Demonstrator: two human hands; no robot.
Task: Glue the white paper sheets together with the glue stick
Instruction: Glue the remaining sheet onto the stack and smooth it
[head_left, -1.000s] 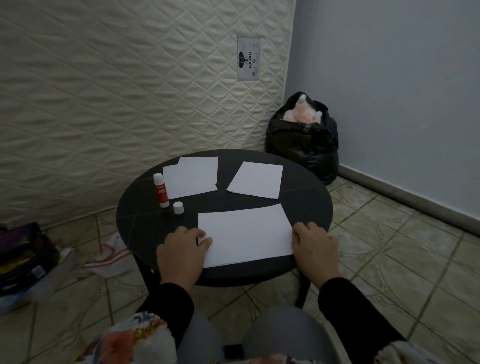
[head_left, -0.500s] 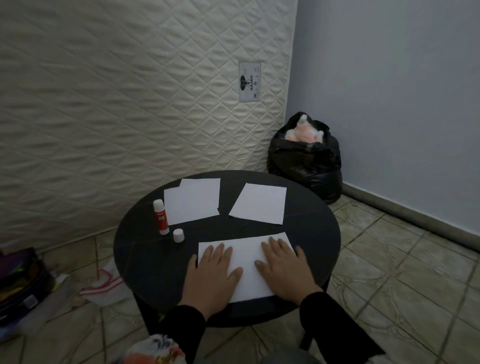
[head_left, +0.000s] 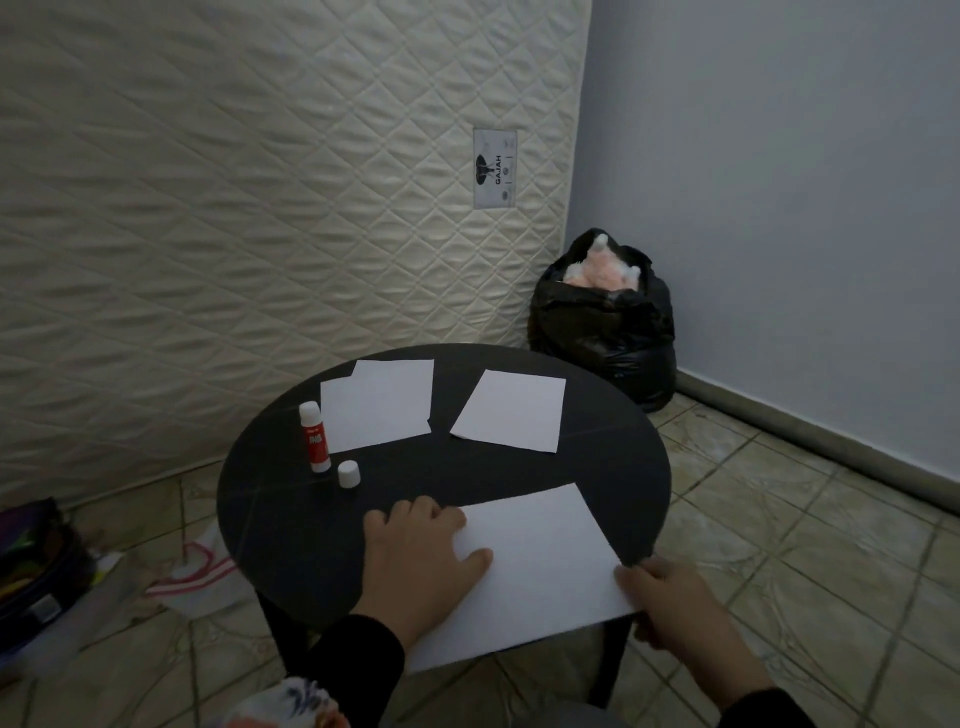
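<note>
— Where is the glue stick (head_left: 314, 437)?
— It stands up near the left edge of the table (head_left: 270, 519). It is red and white. Its small white cap (head_left: 348, 474) is off and sits just beside it.
— And the paper?
— Two white sheets (head_left: 376, 410) overlap by the far edge. One sheet (head_left: 511, 410) lies to their right. The big sheet (head_left: 535, 566) hangs over the near edge.
</note>
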